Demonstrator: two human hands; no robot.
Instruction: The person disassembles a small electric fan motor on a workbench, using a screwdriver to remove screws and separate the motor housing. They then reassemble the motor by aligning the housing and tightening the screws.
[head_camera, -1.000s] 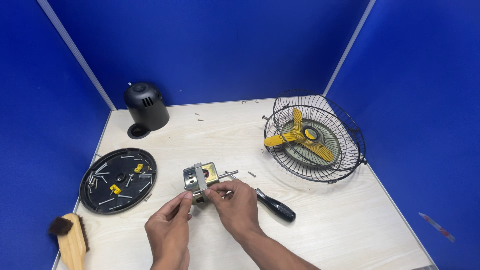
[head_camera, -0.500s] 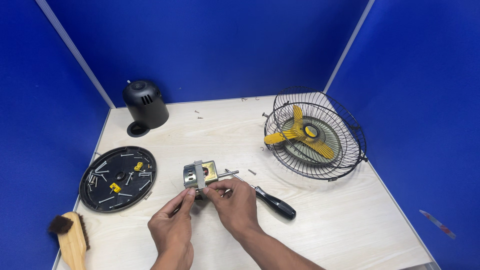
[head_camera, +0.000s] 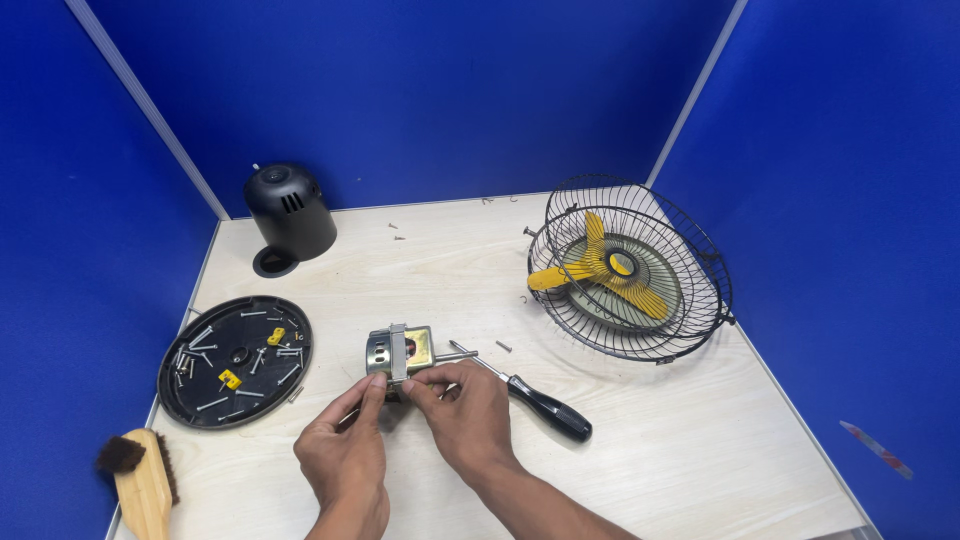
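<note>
A small metal fan motor (head_camera: 400, 352) with a yellow core and a short shaft sits on the light wooden table (head_camera: 430, 270). My left hand (head_camera: 345, 455) pinches its near left edge with thumb and forefinger. My right hand (head_camera: 465, 410) grips its near right side, fingers curled under the shaft. A screwdriver (head_camera: 535, 398) with a black handle lies on the table just right of my right hand, its tip pointing at the motor.
A black round cover (head_camera: 235, 360) holding several screws and two yellow clips lies at the left. A black motor housing (head_camera: 290, 212) stands at the back left. A wire fan cage (head_camera: 630, 270) with yellow blades rests at the right. A wooden brush (head_camera: 140, 490) lies front left.
Both hands have closed in slightly on the motor's near side. The motor and screwdriver stay where they were.
</note>
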